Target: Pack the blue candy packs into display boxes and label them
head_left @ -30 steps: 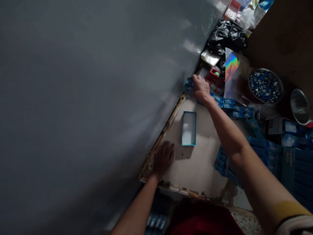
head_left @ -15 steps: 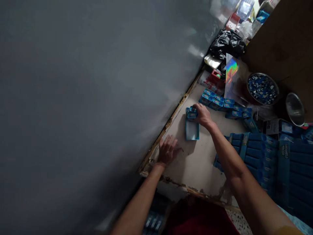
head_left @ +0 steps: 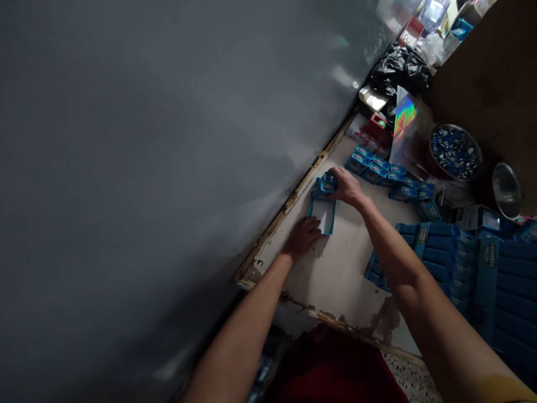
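A shallow blue box (head_left: 324,212) with a pale inside lies on the table near the wall. My right hand (head_left: 344,184) is closed around small blue packets (head_left: 328,183) at the box's far end. At the near left corner, my left hand (head_left: 304,236) rests against the box's side, its fingers reaching the rim. Rows of similar small blue packets (head_left: 375,169) stand just beyond my right hand. To the right, under my right forearm, are stacked larger blue packs (head_left: 438,252) with printed bands.
A grey wall (head_left: 168,140) borders the table's worn left edge. Farther back are a metal bowl (head_left: 455,152) of small blue-and-white pieces, another bowl (head_left: 506,190), a red tape dispenser (head_left: 378,124), a shiny sheet (head_left: 403,120) and a black plastic bag (head_left: 400,67). A cardboard panel (head_left: 490,84) stands at right.
My left hand has moved from the bare tabletop up to the box's side. The box has tilted and shifted slightly left. My right hand still holds the packets at its far end.
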Demonstrator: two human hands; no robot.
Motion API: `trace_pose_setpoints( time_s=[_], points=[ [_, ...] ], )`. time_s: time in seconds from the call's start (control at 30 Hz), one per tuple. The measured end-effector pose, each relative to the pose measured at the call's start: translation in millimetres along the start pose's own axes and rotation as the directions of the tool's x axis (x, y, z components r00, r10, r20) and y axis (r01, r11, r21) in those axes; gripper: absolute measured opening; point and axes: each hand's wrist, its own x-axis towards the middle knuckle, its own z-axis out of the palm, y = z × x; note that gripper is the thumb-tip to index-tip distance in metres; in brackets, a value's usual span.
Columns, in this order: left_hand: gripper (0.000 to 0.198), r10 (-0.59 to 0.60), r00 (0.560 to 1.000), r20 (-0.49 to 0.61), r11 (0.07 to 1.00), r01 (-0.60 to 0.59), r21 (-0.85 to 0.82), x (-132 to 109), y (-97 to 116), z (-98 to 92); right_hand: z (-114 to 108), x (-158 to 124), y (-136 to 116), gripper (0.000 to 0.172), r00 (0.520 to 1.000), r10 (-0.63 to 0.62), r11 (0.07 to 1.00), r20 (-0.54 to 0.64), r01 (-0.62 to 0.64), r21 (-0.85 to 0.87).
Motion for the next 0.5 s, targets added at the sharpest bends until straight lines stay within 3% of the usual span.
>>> trace_pose_setpoints(
  time_s=[0.23,0.33,0.5],
  points=[
    [0.020,-0.027,0.998,-0.050,0.999,0.028,0.019,-6,6,-0.8,-7,4,12,0.075,0.997,-0.070,0.996,0.014,0.070,-0.051],
    [0.019,0.033,0.998,-0.061,0.998,-0.030,0.048,-6,2,2.5,5,5,1,0.072,0.999,-0.045,0.989,0.031,0.049,-0.137],
    [0.015,0.068,0.989,-0.132,0.996,-0.059,0.067,-11,-5,11.3,33,0,-19,0.088,1.000,0.021,0.963,0.001,-0.020,-0.268]
  ],
)
